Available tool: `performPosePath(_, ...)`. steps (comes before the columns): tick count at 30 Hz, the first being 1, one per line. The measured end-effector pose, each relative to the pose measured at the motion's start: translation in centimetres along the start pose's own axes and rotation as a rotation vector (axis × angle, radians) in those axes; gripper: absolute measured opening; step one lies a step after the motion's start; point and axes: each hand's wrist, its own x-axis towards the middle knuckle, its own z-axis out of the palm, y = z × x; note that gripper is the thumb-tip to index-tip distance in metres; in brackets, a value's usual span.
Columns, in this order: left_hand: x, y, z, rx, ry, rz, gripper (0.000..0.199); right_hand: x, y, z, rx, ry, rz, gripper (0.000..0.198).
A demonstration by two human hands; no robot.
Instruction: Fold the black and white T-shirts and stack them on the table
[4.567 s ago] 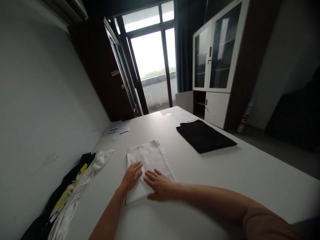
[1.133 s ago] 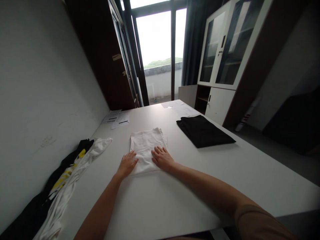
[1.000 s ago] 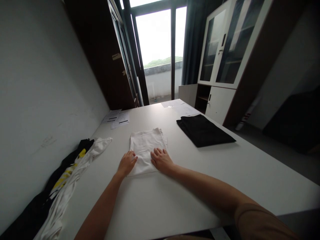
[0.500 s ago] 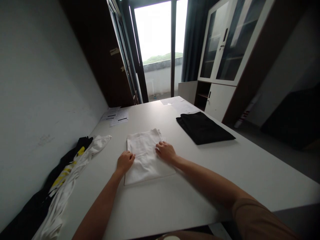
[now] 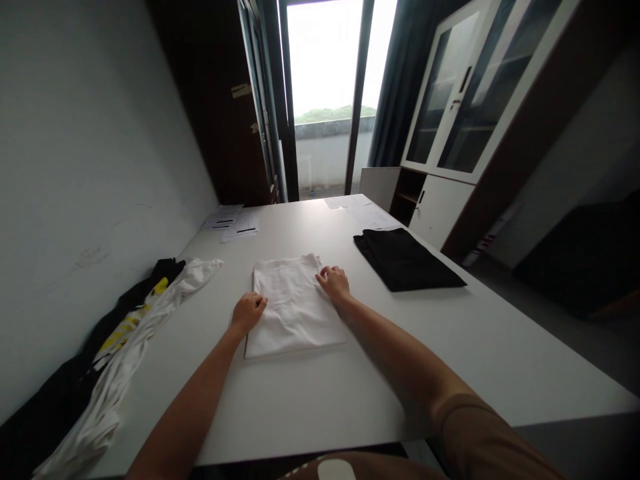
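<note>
A folded white garment [image 5: 293,310] lies roughly flat on the white table [image 5: 300,413], lightly creased, its uneven far edge showing layers. My left hand [image 5: 249,312] rests at its left edge, fingers curled closed on the fabric border. At the upper right edge is my right hand [image 5: 335,282], its thumb and bent fingers somewhat apart and touching the cloth or just beside it. To the right of that hand lies a folded black cloth [image 5: 407,260].
Along the wall at left lies a heap of black, yellow and white clothes [image 5: 133,327]. Papers [image 5: 240,225] lie at the far left corner and more sheets [image 5: 367,212] at the far right. A glass-fronted cabinet [image 5: 440,180] stands beyond the table's right edge.
My right hand has shifted from on top of the white garment towards its far right edge, its fingers lifting apart. My left hand stays at the left edge. The camera view has tilted slightly.
</note>
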Motion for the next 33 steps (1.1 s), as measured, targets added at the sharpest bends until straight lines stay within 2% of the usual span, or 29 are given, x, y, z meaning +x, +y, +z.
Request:
performPosePath(4, 0.1, -0.2, 0.1, -0.003, -0.007, 0.009, 0.037, 0.4, -0.8, 0.4, -0.095, 0.014, -0.015, 0.035)
performPosePath(7, 0.1, -0.3, 0.2, -0.006, -0.002, 0.011, 0.037, 0.1, -0.9, 0.7, -0.130, 0.012, -0.053, 0.032)
performPosePath(11, 0.1, -0.4, 0.3, -0.018, 0.006, 0.018, 0.037, 0.0, -0.8, 0.6, -0.131, -0.013, -0.035, 0.026)
performPosePath(17, 0.1, -0.3, 0.2, -0.011, -0.018, 0.005, 0.037, 0.1, -0.9, -0.1, -0.118, 0.081, -0.130, 0.022)
performPosePath(20, 0.1, -0.3, 0.1, -0.014, -0.021, 0.005, 0.037, 0.1, -1.2, -0.3, -0.045, 0.109, -0.136, 0.021)
performPosePath(23, 0.1, -0.2, 0.0, -0.017, -0.025, -0.005, 0.038, 0.6, -1.2, -0.4, 0.086, 0.086, -0.076, 0.019)
performPosePath(33, 0.1, -0.2, 0.0, -0.014, -0.035, -0.003, 0.037, 2.4, -0.2, -0.9, 0.540, -0.124, 0.186, 0.016)
